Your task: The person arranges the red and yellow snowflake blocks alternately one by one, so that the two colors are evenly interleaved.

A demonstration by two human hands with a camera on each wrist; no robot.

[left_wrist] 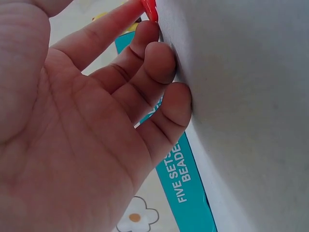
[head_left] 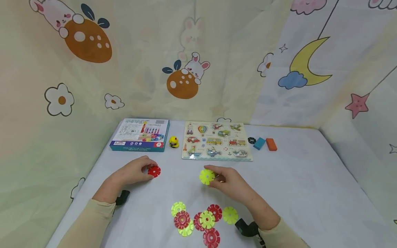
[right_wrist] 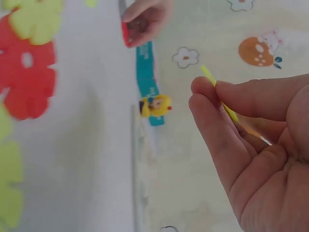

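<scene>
My left hand (head_left: 136,169) pinches a red notched plastic disc (head_left: 154,171) by its edge, low over the table in front of the box. In the left wrist view only a sliver of that red disc (left_wrist: 151,9) shows at the fingertips. Between thumb and fingers, my right hand (head_left: 231,182) pinches a yellow-green notched disc (head_left: 206,176), seen edge-on in the right wrist view. Nearer to me lies a loose group of similar discs, some overlapping: a red disc (head_left: 212,237), a yellow-green disc (head_left: 230,215) and several others.
Along the back of the white table (head_left: 297,186) stand a boxed set (head_left: 139,135), a small yellow figure (head_left: 174,142) and a picture puzzle board (head_left: 217,141). Right of the board are a black round piece (head_left: 252,140), a blue block (head_left: 259,143) and an orange block (head_left: 271,144).
</scene>
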